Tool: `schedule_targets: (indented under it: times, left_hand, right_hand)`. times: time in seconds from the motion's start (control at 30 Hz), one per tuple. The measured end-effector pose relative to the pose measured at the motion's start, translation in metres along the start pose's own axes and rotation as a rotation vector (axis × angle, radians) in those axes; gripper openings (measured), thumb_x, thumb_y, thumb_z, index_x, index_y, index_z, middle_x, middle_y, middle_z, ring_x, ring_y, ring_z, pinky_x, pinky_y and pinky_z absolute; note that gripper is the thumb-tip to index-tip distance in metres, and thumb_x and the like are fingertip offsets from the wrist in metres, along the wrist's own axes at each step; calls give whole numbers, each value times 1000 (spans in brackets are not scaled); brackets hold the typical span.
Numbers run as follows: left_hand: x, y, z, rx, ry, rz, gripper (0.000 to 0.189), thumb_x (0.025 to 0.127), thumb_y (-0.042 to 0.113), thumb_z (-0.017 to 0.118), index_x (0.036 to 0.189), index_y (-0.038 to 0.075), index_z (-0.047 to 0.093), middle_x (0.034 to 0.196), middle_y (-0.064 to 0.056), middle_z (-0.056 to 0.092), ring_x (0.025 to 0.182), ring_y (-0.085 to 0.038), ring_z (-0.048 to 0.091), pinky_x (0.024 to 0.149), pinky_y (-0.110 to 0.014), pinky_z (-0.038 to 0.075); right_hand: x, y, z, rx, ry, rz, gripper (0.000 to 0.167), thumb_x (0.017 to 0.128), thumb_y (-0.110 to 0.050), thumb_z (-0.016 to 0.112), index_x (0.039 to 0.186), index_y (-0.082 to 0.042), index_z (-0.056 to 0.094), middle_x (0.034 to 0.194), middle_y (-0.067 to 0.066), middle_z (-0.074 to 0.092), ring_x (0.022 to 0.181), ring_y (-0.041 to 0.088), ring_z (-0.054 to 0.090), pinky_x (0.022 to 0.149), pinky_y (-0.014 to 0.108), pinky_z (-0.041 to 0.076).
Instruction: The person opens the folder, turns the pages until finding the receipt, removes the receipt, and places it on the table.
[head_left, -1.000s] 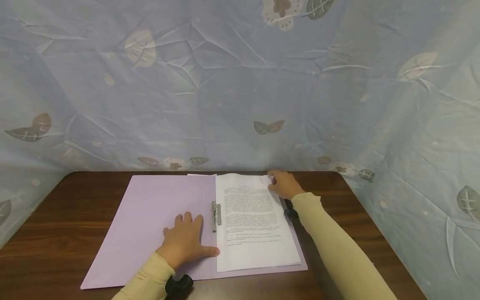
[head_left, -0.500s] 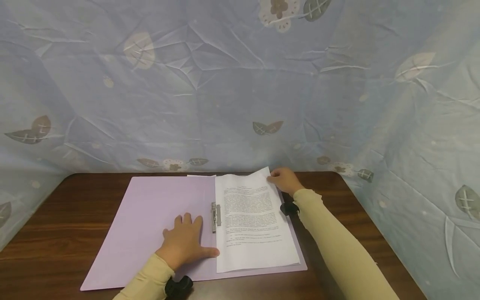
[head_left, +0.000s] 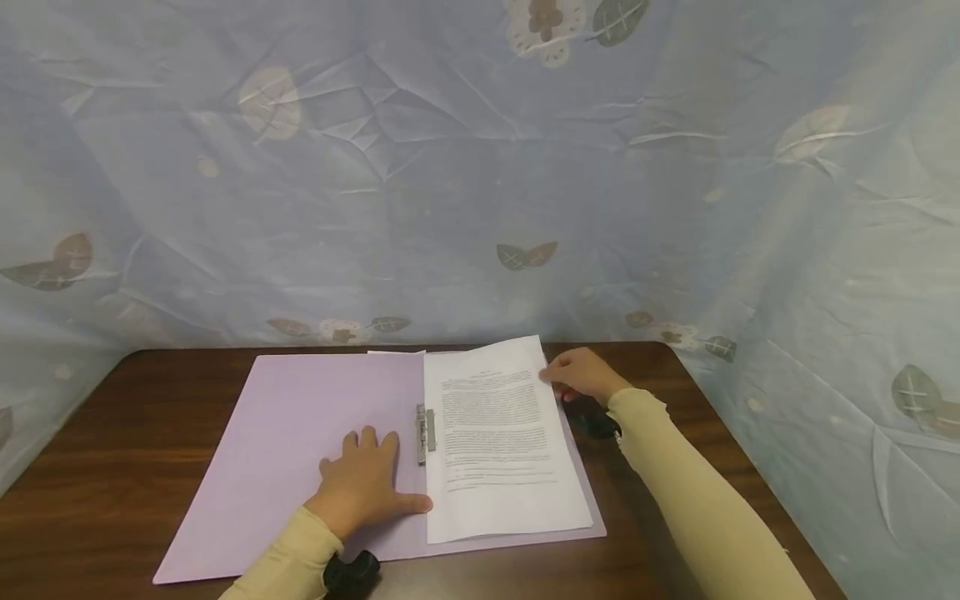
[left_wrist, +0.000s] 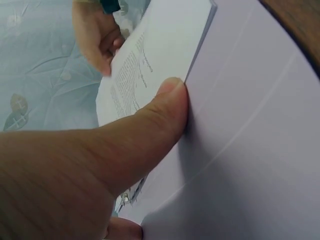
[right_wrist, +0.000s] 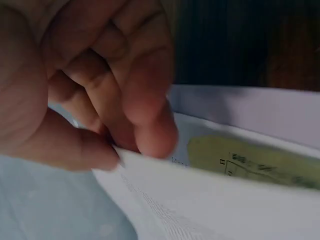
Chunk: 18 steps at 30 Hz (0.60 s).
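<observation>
A lavender folder (head_left: pixel 300 442) is laid open on the desk (head_left: pixel 97 442), and a printed sheet (head_left: pixel 491 442) is seen on top of the pages on its right half, beside the metal clip (head_left: pixel 422 435); whether it is fastened there cannot be told. Its upper right edge is raised, pinched between thumb and fingers of the right hand (head_left: pixel 585 373); with the lower end lying flat, the lift is judged only partly done. The left hand's (head_left: pixel 362 487) fingers are spread apart on the cover, its thumb set against the pages' lower left edge, by which free movement there may be hindered. Beneath, a yellowish printed patch (right_wrist: pixel 250 160) is exposed. The desk is backed by a leaf-patterned curtain (head_left: pixel 450 208).
</observation>
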<state>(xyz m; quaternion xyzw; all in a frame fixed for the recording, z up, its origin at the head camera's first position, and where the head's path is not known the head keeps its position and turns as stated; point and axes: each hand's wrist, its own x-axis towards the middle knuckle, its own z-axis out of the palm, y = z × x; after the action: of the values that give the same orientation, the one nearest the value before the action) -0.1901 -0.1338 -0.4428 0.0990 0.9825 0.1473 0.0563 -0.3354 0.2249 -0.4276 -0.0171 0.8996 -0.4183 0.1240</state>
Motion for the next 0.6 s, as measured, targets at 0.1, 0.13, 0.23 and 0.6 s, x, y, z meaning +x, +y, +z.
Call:
schedule_targets:
  times: [0.1, 0.13, 0.23, 0.6]
  left_hand:
    - [-1, -2, 0, -6, 2, -2, 110, 60, 76, 84, 134, -2, 59, 124, -31, 54, 117, -52, 51, 81, -81, 43]
    - [-1, -2, -1, -7, 4, -2, 111, 60, 77, 84, 134, -2, 58, 124, -31, 54, 117, -52, 51, 81, -81, 43]
    - [-1, -4, -1, -8, 7, 1, 111, 60, 78, 83, 134, -2, 58, 124, -31, 54, 117, -52, 51, 81, -81, 43]
    - [0, -3, 3, -4, 4, 10, 110, 61, 79, 82, 133, -1, 59, 126, -31, 54, 118, -51, 51, 81, -82, 43]
  right_hand:
    - [-12, 1, -1, 44, -61, 15, 17, 95, -19, 74, 97, -2, 75, 76, 9, 67, 69, 18, 64, 64, 29, 56]
    - [-16, 2, -1, 58, -68, 9, 17, 95, -17, 73, 98, -1, 74, 77, 9, 68, 69, 18, 64, 64, 29, 56]
    - [-28, 3, 5, 84, -76, -22, 16, 96, -15, 72, 100, 0, 73, 79, 8, 68, 70, 18, 64, 65, 30, 57]
    - [-53, 14, 17, 92, -24, -49, 14, 95, -16, 73, 92, -2, 71, 79, 7, 64, 67, 19, 59, 62, 32, 54]
